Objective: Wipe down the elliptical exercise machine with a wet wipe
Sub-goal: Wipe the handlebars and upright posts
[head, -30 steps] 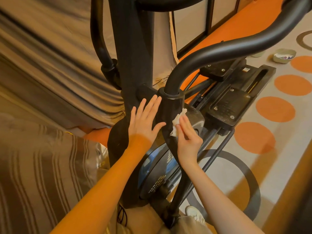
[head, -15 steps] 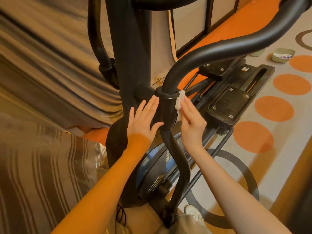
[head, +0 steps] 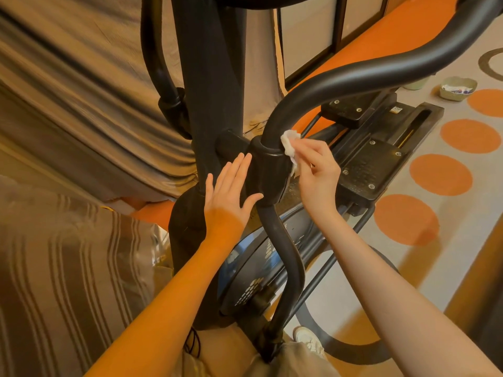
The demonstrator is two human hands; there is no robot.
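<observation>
The black elliptical machine (head: 212, 85) fills the middle of the head view, with its upright column and a curved swing arm (head: 353, 74) that enters a black pivot collar (head: 268, 170). My right hand (head: 317, 170) pinches a crumpled white wet wipe (head: 290, 144) and presses it against the right side of the collar's top rim, where the arm enters. With straight fingers, my left hand (head: 231, 186) lies flat on the left side of the collar and the column. Black foot pedals (head: 373, 161) lie beyond my right hand.
Striped brown curtain fabric (head: 68, 104) hangs at the left and drapes in the foreground. At the right, the floor mat (head: 435, 268) has orange circles. A small pale dish (head: 458, 88) sits on it at the far right. My shoe (head: 309, 340) shows near the machine's base.
My right hand has slid the wipe upward along the pivot collar, from its lower side to its top rim. The left hand has stayed flat in nearly the same place.
</observation>
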